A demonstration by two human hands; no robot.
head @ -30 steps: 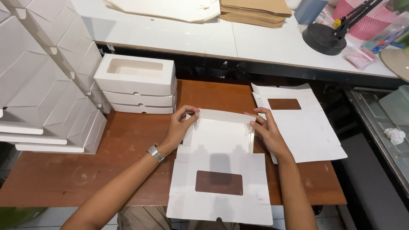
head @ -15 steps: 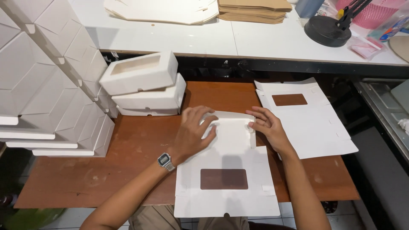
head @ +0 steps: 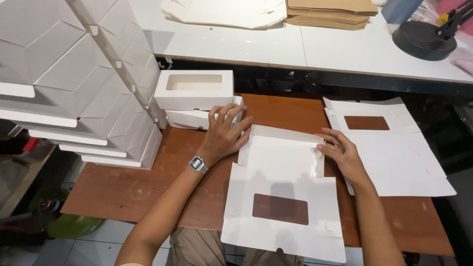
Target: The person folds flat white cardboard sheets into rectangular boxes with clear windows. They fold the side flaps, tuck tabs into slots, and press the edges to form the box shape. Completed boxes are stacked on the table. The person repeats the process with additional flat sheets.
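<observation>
The flat box blank [head: 283,197] lies on the brown desk [head: 148,182], its window panel nearest the person and overhanging the desk's near edge; the far panel has its side flaps and back flap raised. The left hand [head: 224,135] rests at the blank's far left corner, fingers spread wide and flat, holding nothing, pressing the left flap and brushing the lower of the finished boxes [head: 197,101] just beyond it. The right hand [head: 340,152] sits at the blank's right flap, fingers loosely curled against the fold, gripping nothing closed.

Judgement: the step in hand is raising the side walls of the far panel; done well, both flaps are creased along their scored lines together, thumbs inside and fingers outside, so the walls stand square; the tabs should seat fully before the back wall is brought up. The left hand is crowded by the finished boxes; drawing the blank slightly away from them would give room. A second blank [head: 394,148] lies right of the first, untouched.
</observation>
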